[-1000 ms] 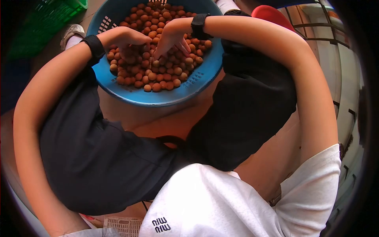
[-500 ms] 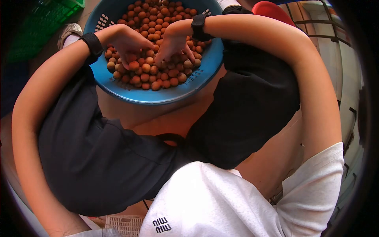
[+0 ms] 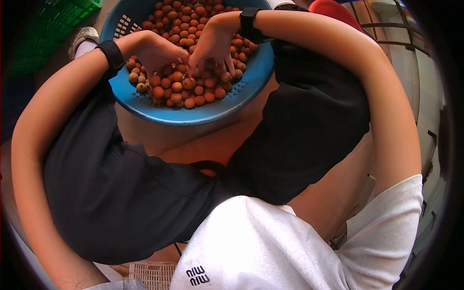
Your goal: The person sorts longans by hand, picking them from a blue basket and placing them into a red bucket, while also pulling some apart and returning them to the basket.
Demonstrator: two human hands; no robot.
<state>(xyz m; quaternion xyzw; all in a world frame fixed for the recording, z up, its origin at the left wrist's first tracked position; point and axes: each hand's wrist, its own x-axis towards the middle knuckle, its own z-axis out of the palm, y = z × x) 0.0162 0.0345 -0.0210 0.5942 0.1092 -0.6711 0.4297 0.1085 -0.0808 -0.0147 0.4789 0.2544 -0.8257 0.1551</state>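
Observation:
A blue plastic basin (image 3: 193, 117) with slotted sides holds a heap of small round brown fruits that look like longans (image 3: 189, 83). My left hand (image 3: 162, 50) is over the left part of the heap, its thumb and fingers apart and touching the fruits. Beside it, my right hand (image 3: 212, 48) points downward with spread fingers dipping in among the longans. The tips of some fingers are hidden by fruit. The two hands nearly meet above the middle of the heap. A black band circles each wrist.
The basin stands on the floor between my legs in black shorts (image 3: 121, 193). A green crate (image 3: 48, 34) is at upper left, a red rounded object (image 3: 333, 12) at upper right. A pale slatted basket (image 3: 152, 275) lies at the bottom, and metal bars line the right side.
My right hand has shifted slightly upward in the picture. Longans at the front of the heap have moved, and more of the basin's inner wall shows at the front left.

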